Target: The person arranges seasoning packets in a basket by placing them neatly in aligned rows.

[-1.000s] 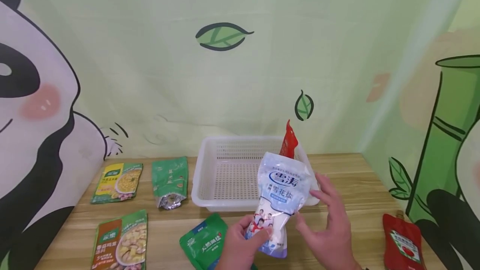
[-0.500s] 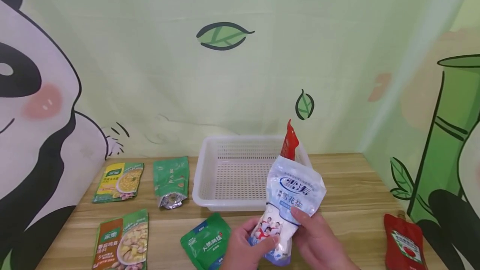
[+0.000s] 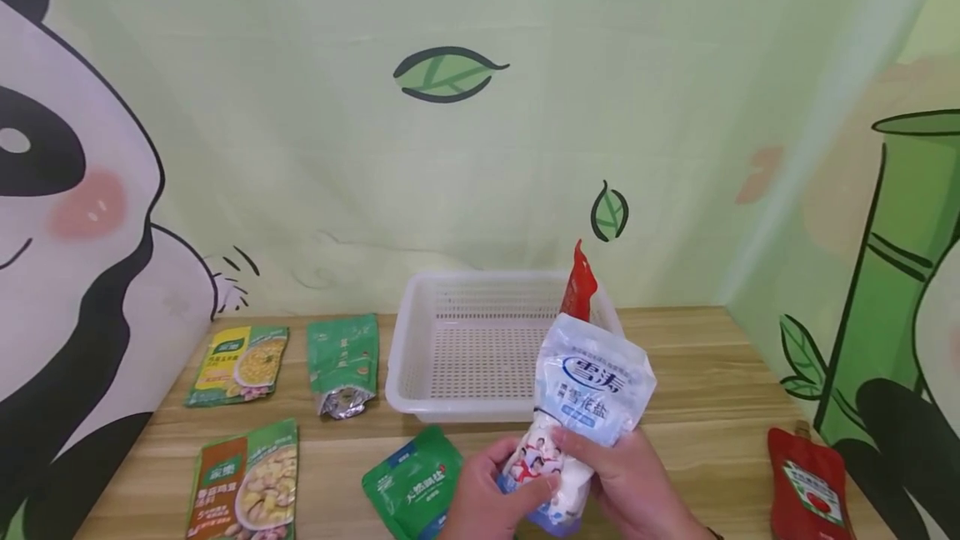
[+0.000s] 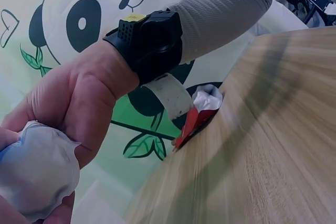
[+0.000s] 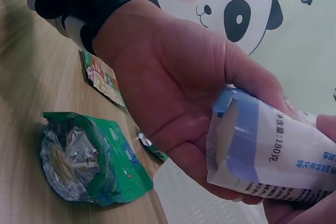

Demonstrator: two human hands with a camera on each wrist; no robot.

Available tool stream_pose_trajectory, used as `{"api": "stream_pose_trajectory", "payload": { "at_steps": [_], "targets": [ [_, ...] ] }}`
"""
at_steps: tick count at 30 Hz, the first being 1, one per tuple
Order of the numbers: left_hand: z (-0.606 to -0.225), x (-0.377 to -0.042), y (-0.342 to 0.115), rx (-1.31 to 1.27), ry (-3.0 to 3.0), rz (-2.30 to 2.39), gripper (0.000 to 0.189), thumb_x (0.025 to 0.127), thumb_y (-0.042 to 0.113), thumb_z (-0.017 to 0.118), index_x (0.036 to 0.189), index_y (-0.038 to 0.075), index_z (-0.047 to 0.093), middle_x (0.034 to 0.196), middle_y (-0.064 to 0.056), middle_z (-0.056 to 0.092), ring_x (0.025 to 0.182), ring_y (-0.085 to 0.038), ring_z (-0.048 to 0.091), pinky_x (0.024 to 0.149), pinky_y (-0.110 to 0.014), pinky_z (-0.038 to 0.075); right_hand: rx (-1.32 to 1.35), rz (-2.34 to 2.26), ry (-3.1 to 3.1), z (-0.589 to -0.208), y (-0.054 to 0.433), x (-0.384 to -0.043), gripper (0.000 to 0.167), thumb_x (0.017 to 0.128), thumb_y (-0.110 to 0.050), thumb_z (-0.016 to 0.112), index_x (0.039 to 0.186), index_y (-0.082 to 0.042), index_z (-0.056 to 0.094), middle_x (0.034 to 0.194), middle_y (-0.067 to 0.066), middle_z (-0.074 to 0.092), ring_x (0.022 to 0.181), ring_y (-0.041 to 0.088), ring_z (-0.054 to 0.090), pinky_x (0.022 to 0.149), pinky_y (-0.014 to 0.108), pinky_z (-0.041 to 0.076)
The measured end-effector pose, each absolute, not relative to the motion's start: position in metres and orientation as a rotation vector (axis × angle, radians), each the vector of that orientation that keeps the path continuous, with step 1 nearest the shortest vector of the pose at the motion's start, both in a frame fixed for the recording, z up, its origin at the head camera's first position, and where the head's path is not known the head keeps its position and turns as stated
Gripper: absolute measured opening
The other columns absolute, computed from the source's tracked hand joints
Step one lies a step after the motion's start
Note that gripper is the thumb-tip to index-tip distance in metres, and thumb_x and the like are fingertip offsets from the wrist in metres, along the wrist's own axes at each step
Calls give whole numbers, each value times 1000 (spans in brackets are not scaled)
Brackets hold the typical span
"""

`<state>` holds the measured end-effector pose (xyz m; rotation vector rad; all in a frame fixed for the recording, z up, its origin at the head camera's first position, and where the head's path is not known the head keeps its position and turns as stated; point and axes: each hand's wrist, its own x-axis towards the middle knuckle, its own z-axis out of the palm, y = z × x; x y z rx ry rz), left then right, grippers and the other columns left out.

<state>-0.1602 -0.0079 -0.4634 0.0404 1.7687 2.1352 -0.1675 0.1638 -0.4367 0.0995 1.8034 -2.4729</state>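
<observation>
Both hands hold a blue-and-white bag of salt [image 3: 588, 382] in front of the basket, its top leaning away to the right. My left hand [image 3: 487, 494] grips the lower left side, thumb across the printed front. From the other side, my right hand [image 3: 633, 477] grips the bag's lower right, its thumb on the front too. The left wrist view catches the right hand [image 4: 79, 95] curled around the bag's pale bottom [image 4: 39, 169]. In the right wrist view the left hand [image 5: 168, 72] supports the bag [image 5: 278, 150] at its base; its fingers are partly hidden behind it.
A white plastic basket [image 3: 465, 411] stands at the back with a red packet [image 3: 580, 286] upright inside. A green salt pouch [image 3: 412, 477] lies beside the left hand. Soup packets [image 3: 243, 482] and a green bag [image 3: 342, 357] lie left; a red ketchup pouch [image 3: 808, 482] lies far right.
The right hand, earlier spread beside the bag, has closed on its right side and slid down toward the bottom. The bag has shifted slightly right and toward me.
</observation>
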Motion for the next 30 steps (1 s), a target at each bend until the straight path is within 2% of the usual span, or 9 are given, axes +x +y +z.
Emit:
{"api": "stream_pose_trajectory", "payload": {
  "at_steps": [6,13,17,22,27,30],
  "targets": [
    [-468,-162,-11,125,1768,2166,38,92,15,84,125,0,71,105,-8,76,92,-17,72,79,-26,59,124,-2456,1822,-439,166,-169,51,99,0,70,145,1,47,121,7,72,110,24,71,93,38,59],
    [-470,-164,-13,185,1838,2126,38,92,17,85,123,0,71,100,-8,75,89,-16,70,76,-24,58,114,-2492,1832,-439,165,-170,51,97,5,70,143,1,49,122,8,72,110,25,72,91,39,60],
    [-469,-165,-17,165,1892,2030,42,91,24,87,125,4,71,102,-5,76,90,-17,71,77,-26,58,75,-2499,1850,-438,164,-170,50,96,7,70,141,1,52,122,9,73,110,24,72,92,39,61],
    [-465,-169,-23,278,1980,1955,42,91,26,87,125,7,71,102,-4,76,92,-18,71,76,-26,58,44,-2477,1891,-436,164,-170,51,96,6,71,143,1,52,125,10,72,112,24,71,91,38,61],
    [-457,-176,-33,351,2094,1778,43,91,37,87,125,16,72,105,4,76,94,-17,70,80,-27,58,31,-2448,1961,-433,162,-171,53,96,5,72,145,2,52,127,11,72,111,22,72,91,37,61],
    [-455,-182,-41,515,2186,1705,43,92,40,85,128,20,72,110,8,76,97,-14,70,85,-28,58,19,-2430,2005,-431,162,-171,53,95,5,72,145,3,52,127,12,72,111,22,72,92,36,60]
  ]
}}
